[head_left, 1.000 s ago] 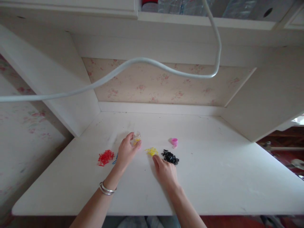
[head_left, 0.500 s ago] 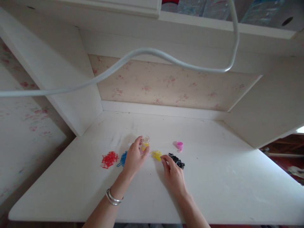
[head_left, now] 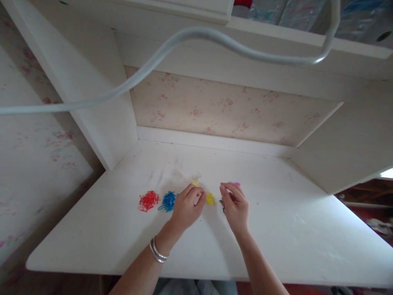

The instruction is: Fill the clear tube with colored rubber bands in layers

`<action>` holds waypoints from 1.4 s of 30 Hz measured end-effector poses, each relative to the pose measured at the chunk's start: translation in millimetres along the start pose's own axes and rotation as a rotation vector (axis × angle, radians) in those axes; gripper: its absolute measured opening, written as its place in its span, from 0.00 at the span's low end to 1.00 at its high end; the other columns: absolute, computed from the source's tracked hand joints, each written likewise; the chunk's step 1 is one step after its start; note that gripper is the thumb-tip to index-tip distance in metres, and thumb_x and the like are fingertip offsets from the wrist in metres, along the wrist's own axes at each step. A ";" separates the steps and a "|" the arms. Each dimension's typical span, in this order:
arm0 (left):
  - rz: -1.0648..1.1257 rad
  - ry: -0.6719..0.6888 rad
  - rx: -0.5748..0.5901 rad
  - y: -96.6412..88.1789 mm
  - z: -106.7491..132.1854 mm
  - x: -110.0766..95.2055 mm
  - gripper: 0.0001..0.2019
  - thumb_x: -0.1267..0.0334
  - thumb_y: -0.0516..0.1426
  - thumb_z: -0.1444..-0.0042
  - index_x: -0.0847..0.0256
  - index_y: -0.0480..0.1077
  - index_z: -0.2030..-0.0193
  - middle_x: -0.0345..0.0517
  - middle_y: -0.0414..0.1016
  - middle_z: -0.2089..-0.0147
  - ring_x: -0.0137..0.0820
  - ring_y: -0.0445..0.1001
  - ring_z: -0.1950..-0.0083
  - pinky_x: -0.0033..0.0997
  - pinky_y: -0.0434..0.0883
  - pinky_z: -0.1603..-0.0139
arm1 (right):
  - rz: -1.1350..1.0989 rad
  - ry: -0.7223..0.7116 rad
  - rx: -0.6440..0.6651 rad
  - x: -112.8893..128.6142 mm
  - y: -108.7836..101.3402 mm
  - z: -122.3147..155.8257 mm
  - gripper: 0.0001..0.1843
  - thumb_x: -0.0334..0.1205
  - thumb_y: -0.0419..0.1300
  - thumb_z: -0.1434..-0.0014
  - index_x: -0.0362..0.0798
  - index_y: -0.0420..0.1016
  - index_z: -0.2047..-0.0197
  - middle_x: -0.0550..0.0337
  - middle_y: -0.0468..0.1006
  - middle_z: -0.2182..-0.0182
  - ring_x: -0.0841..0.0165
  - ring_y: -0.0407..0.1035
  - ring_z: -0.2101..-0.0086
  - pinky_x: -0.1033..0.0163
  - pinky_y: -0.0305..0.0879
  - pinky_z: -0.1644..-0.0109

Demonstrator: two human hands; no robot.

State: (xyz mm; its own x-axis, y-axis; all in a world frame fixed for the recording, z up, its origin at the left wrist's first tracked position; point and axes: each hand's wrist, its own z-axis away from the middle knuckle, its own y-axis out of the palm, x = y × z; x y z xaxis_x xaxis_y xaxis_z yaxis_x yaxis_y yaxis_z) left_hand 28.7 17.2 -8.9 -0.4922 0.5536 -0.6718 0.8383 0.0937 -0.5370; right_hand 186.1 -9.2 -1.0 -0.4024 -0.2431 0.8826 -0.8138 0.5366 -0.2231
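My left hand (head_left: pixel 188 205) is just in front of a small clear jar (head_left: pixel 196 177) with yellow pieces in its lower part. Thumb and forefinger curl together in a pinch; anything between them is too small to make out. Right of these fingertips lies a little heap of yellow pieces (head_left: pixel 211 198). My right hand (head_left: pixel 236 205) is raised across from it, thumb and forefinger pressed together, their contents unclear. It mostly covers a black pile (head_left: pixel 222 206) and a pink cap (head_left: pixel 236 184). A blue pile of small looped pieces (head_left: pixel 168 201) lies beside my left hand.
A red pile (head_left: pixel 149 200) lies farther left on the white desk (head_left: pixel 276 233). A thick white cable (head_left: pixel 196 35) crosses high in front. Side panels and a floral back wall (head_left: pixel 227 106) enclose the desk, with a shelf (head_left: pixel 276 32) above.
My left hand has let go of the jar and come nearer, its fingers now pinched. My right hand has lifted off the yellow heap, up and right, over the black pile and pink cap.
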 end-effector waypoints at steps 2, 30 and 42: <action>-0.019 -0.011 0.140 8.2 4.3 -4.7 0.09 0.62 0.50 0.37 0.57 0.71 0.63 0.42 0.73 0.65 0.27 0.73 0.64 0.26 0.70 0.61 | -0.078 0.095 0.059 16.7 5.7 -12.4 0.17 0.53 0.60 0.43 0.47 0.77 0.60 0.60 0.76 0.72 0.77 0.61 0.83 0.70 0.58 0.81; -0.589 -0.168 0.419 38.8 17.1 9.3 0.14 0.64 0.46 0.36 0.60 0.71 0.54 0.53 0.75 0.54 0.36 0.78 0.62 0.32 0.72 0.65 | -0.153 0.134 0.299 11.0 55.2 -45.0 0.18 0.57 0.64 0.51 0.53 0.82 0.64 0.64 0.69 0.72 0.75 0.58 0.77 0.67 0.52 0.76; -0.617 -0.176 0.450 41.2 17.4 9.7 0.13 0.73 0.47 0.40 0.63 0.68 0.52 0.54 0.73 0.52 0.35 0.78 0.62 0.31 0.73 0.64 | -0.142 0.119 0.263 13.5 53.1 -42.2 0.18 0.56 0.60 0.47 0.52 0.81 0.62 0.64 0.70 0.73 0.74 0.60 0.77 0.67 0.55 0.75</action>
State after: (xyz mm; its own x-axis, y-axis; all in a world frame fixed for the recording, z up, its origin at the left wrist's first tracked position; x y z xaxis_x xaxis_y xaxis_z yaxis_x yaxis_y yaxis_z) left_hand 54.4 12.1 -46.4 -0.8997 0.3674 -0.2357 0.2441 -0.0241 -0.9695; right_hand 155.2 50.1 16.6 -0.2381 -0.1959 0.9513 -0.9449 0.2731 -0.1803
